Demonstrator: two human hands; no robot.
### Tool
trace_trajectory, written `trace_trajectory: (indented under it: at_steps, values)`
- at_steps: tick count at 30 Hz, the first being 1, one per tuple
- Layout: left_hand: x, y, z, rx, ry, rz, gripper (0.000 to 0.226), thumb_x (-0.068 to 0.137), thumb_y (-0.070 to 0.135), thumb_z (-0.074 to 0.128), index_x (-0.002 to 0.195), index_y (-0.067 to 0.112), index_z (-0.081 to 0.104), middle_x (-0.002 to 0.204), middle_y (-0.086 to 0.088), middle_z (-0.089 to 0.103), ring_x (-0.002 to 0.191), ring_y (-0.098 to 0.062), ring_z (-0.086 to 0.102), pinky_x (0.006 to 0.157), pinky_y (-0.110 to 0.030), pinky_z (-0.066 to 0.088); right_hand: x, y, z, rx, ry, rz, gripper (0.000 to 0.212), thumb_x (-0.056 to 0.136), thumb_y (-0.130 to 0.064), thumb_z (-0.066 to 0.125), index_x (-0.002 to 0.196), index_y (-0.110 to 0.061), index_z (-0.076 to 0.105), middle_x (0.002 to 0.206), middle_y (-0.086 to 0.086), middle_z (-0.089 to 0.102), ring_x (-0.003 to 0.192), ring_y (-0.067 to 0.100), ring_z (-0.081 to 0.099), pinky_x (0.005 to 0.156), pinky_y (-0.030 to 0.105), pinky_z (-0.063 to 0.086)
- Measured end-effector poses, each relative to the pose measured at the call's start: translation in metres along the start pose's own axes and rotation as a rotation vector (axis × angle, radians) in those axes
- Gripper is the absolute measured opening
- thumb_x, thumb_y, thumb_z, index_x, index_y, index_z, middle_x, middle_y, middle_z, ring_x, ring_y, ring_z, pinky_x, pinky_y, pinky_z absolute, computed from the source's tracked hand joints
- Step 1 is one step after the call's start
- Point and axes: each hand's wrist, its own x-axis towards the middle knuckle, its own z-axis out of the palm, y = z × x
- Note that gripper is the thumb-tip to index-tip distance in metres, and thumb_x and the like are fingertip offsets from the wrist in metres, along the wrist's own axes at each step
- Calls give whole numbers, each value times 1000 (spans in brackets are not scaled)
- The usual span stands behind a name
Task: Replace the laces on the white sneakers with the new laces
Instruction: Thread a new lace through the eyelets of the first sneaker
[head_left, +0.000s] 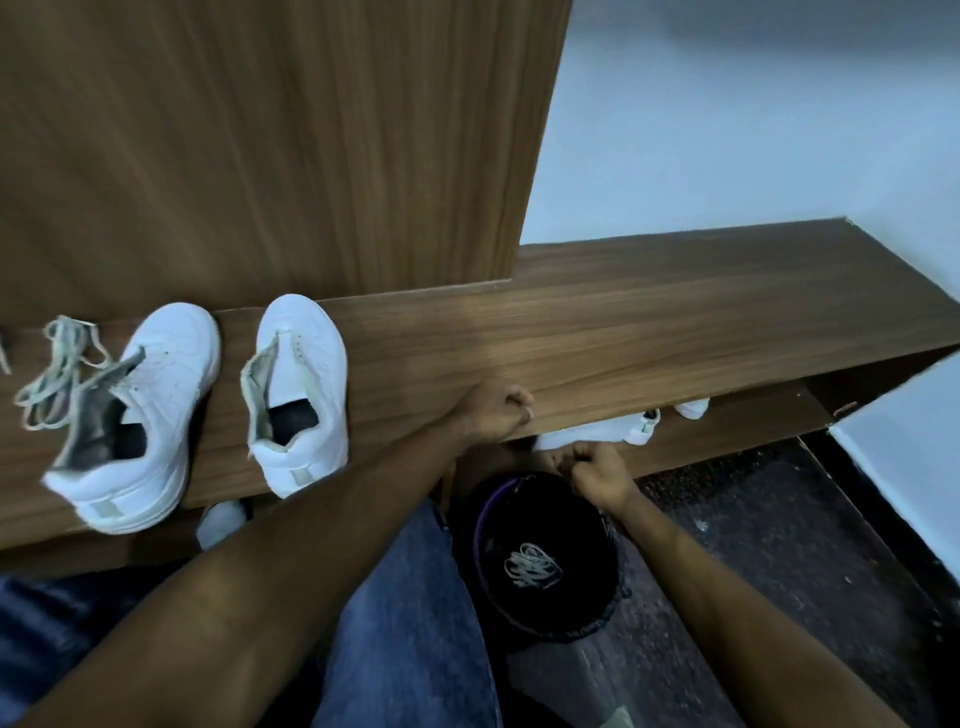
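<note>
Two white sneakers stand side by side on a wooden bench, both without laces: one at the left, the other to its right. A bundle of pale laces lies on the bench beside the left sneaker. A black bin on the floor holds another tangle of laces. My left hand is curled at the bench's front edge. My right hand is curled just above the bin's rim; what it pinches is too small to tell.
A wooden panel rises behind the sneakers, with a white wall to its right. More white shoes sit on the shelf under the bench, and one peeks out at the left. My jeans-clad knee is beside the bin. The floor is dark.
</note>
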Motion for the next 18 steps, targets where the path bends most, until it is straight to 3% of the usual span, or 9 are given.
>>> trace_trajectory:
  at_steps: [3, 6, 9, 11, 13, 16, 18]
  values:
    - [-15, 2, -43, -35, 99, 92, 25, 89, 7, 63, 113, 2, 67, 109, -11, 68, 93, -9, 56, 72, -9, 40, 0, -58, 17, 127, 22, -127, 31, 86, 1, 59, 64, -20, 64, 61, -10, 63, 67, 9, 55, 70, 29, 45]
    - [-35, -4, -92, -27, 210, 161, 24, 89, 3, 61, 112, -1, 67, 107, -10, 69, 91, -8, 56, 70, 1, 37, -2, -115, 42, 205, 35, -287, 31, 87, 2, 58, 67, -21, 67, 65, -9, 64, 69, 11, 55, 70, 30, 46]
    - [-58, -28, -145, -28, 322, 168, 22, 88, 9, 63, 109, 6, 71, 106, -5, 71, 94, -8, 61, 86, -14, 46, -8, -166, 76, 208, -27, -452, 31, 88, 1, 59, 71, -23, 67, 69, -10, 65, 71, 7, 56, 73, 29, 47]
    - [-77, -52, -181, -21, 437, 143, 23, 84, 17, 63, 103, 11, 73, 100, -2, 73, 95, -12, 66, 90, -27, 50, -11, -194, 105, 123, -65, -566, 28, 88, -3, 62, 73, -27, 67, 71, -11, 66, 68, 2, 57, 72, 24, 46]
    - [-97, -73, -215, -43, 551, 118, 20, 84, 11, 63, 101, 8, 73, 95, -3, 73, 92, -15, 67, 88, -28, 51, -16, -216, 137, -14, -108, -676, 25, 85, -7, 64, 77, -30, 67, 76, -17, 65, 72, 1, 60, 73, 22, 47]
    - [-123, -109, -259, -49, 706, 48, 17, 86, 0, 60, 96, 6, 73, 86, -3, 71, 82, -11, 64, 80, -25, 50, -22, -243, 181, -196, -221, -861, 17, 83, -11, 65, 96, -21, 70, 101, -11, 63, 100, 15, 61, 91, 32, 47]
    - [-139, -134, -283, -88, 812, -22, 17, 86, -1, 59, 88, 11, 72, 84, -5, 70, 80, -13, 63, 77, -27, 50, -24, -257, 208, -381, -257, -953, 28, 85, -22, 65, 113, -17, 65, 118, -2, 59, 111, 19, 56, 96, 33, 43]
